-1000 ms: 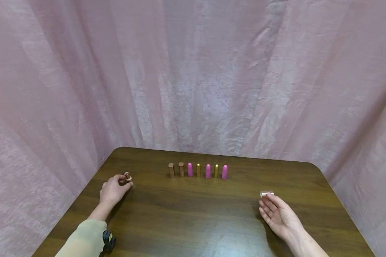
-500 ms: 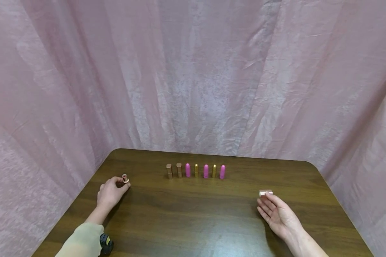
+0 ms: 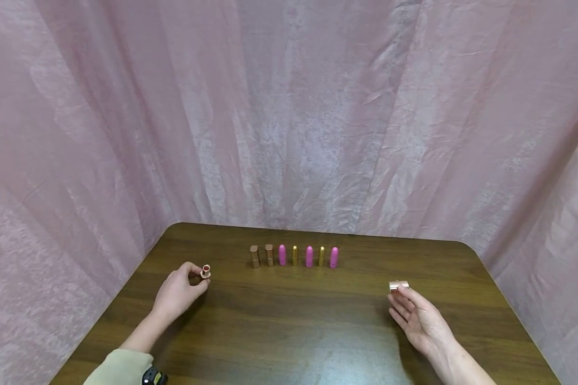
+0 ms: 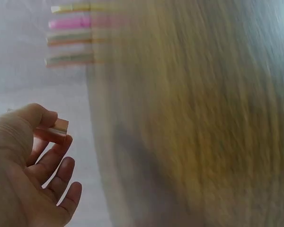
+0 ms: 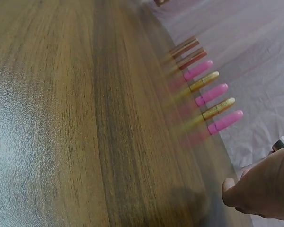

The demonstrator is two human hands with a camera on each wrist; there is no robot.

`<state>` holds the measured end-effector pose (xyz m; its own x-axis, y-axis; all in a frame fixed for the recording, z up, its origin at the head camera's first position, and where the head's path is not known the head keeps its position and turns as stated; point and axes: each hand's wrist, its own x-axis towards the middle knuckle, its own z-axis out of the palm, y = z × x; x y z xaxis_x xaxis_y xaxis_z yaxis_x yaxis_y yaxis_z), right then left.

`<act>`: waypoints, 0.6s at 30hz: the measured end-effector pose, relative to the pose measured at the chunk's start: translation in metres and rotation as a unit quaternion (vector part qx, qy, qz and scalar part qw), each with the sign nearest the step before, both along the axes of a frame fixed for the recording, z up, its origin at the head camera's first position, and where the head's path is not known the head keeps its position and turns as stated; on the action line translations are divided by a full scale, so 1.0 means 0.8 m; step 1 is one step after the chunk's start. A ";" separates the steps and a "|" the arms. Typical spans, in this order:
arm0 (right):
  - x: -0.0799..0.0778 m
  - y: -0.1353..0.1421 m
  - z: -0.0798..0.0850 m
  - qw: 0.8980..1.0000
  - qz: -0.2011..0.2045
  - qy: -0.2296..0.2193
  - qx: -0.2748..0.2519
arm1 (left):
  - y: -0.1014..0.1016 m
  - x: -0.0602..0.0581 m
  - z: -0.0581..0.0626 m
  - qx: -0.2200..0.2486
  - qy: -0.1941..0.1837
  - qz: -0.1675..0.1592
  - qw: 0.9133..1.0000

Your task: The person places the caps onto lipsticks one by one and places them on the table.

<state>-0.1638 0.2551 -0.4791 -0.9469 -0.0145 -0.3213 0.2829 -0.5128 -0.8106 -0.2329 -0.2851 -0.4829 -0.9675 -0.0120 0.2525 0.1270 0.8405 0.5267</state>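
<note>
My left hand (image 3: 175,291) pinches an uncapped rose-gold lipstick tube (image 3: 205,271) between thumb and index finger, above the left part of the table. In the left wrist view the tube (image 4: 59,130) sticks out past the thumb, while the other fingers are loosely bent. On the right, my right hand (image 3: 428,326), palm turned inward, holds a shiny rose-gold lipstick cap (image 3: 397,285) sideways between thumb and fingers. The right wrist view shows only one end of that cap (image 5: 280,144) behind the hand (image 5: 262,189).
Several capped lipsticks stand upright in a row near the table's back: two copper ones (image 3: 255,256), then pink (image 3: 309,256) and gold (image 3: 321,256) ones alternating. The wooden table (image 3: 279,321) has rounded back corners. Pink curtains (image 3: 289,117) hang behind and around it.
My left hand has moved right, toward the row, with the lipstick tube in it. The tube now tips more toward the camera. My right hand with the cap has hardly moved.
</note>
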 end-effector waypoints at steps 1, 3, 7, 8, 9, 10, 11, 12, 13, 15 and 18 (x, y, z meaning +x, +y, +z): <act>0.000 -0.001 0.001 1.000 -0.002 0.000 -0.002 | 0.006 0.002 0.003 -0.005 0.008 -0.007 1.000; 0.001 -0.001 0.001 1.000 -0.001 0.001 -0.004 | 0.019 0.006 0.010 -0.016 0.023 -0.021 0.999; 0.001 -0.001 0.002 1.000 -0.004 0.001 -0.005 | 0.054 0.011 0.024 -0.040 0.044 -0.057 0.997; 0.001 -0.001 0.002 1.000 -0.005 0.000 -0.006 | 0.064 0.012 0.028 -0.046 0.050 -0.068 0.995; 0.001 -0.001 0.003 1.000 -0.008 -0.002 -0.009 | 0.073 0.013 0.031 -0.052 0.056 -0.081 0.994; 0.001 -0.001 0.002 1.000 -0.009 -0.001 -0.013 | 0.083 0.013 0.034 -0.059 0.063 -0.094 0.992; 0.001 -0.001 0.002 1.000 -0.010 -0.001 -0.016 | 0.092 0.014 0.037 -0.067 0.071 -0.107 0.989; 0.001 -0.001 0.002 1.000 -0.012 -0.002 -0.021 | 0.101 0.015 0.040 -0.076 0.080 -0.119 0.987; 0.001 -0.001 0.001 1.000 -0.013 -0.001 -0.027 | 0.109 0.015 0.042 -0.089 0.092 -0.131 0.983; 0.000 -0.001 -0.001 0.999 -0.017 0.000 -0.037 | 0.126 0.016 0.044 -0.113 0.113 -0.155 0.975; 0.000 -0.004 -0.003 0.999 -0.021 -0.001 -0.048 | 0.147 0.016 0.047 -0.143 0.142 -0.186 0.962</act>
<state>-0.1637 0.2522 -0.4816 -0.9467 -0.0061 -0.3221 0.2612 -0.6000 -0.7562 -0.2204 -0.1677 -0.4457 -0.7835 0.4300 0.4486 0.5508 0.8148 0.1809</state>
